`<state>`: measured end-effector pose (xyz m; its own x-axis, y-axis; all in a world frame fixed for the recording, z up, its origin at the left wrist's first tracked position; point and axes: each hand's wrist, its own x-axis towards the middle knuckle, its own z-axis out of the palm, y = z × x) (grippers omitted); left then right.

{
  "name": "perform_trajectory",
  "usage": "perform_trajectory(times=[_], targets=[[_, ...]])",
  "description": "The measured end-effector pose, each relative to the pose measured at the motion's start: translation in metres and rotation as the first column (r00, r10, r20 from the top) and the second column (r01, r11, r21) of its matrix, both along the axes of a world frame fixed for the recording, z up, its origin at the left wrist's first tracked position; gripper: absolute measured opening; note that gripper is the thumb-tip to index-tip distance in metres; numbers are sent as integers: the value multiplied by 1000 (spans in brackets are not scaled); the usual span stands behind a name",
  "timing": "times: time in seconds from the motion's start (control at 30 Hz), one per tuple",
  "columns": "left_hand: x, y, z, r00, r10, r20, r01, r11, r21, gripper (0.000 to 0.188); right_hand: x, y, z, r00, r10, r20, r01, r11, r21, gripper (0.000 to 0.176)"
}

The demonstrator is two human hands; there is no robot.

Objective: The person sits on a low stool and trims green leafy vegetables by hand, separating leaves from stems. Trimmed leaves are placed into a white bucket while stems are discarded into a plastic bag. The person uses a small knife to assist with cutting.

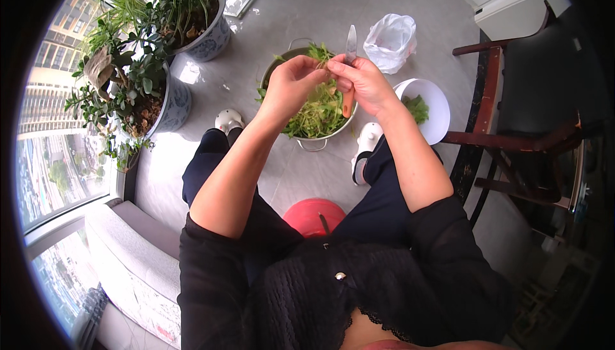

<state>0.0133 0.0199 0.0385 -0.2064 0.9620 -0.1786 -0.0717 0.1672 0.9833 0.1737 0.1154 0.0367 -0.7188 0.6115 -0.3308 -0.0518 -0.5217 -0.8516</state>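
Observation:
My left hand (295, 81) pinches a sprig of leafy greens (321, 53) between thumb and fingers, above a metal basin. In my right hand (362, 81) is a small knife (351, 42), its blade pointing away from me and its orange handle showing below the palm. The right thumb and forefinger meet at the same sprig, close to the left fingertips. Beneath both hands, the two-handled metal basin (312, 147) holds a heap of loose greens (312, 117). Right of it stands a white plastic tub (439, 112) with some green leaves (417, 109) inside, partly behind my forearm.
An open white plastic bag (391, 44) rests on the tiled floor beyond the tub. Potted plants (206, 37) line the window at left. A dark wooden chair (521, 141) stands at right. Between my legs shows a red stool (307, 215); a pale cushioned seat (139, 258) is lower left.

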Motion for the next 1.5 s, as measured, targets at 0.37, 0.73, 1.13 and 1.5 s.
perform_trajectory(times=[0.37,0.73,1.13,1.5], targets=[[-3,-1,-4,978,46,203,-41,999,-30,18,1,-8,3,1000,-6,-16,6,1000,15,17],[-8,-2,-5,955,86,283,-84,996,-18,16,1,-15,7,968,-29,251,-45,957,286,14],[-21,-4,2,918,156,363,-161,987,-17,15,-2,-15,9,965,-134,227,2,865,501,15],[-17,-4,-3,934,29,357,-21,999,-25,18,-7,-16,-5,984,-65,167,-30,861,508,12]])
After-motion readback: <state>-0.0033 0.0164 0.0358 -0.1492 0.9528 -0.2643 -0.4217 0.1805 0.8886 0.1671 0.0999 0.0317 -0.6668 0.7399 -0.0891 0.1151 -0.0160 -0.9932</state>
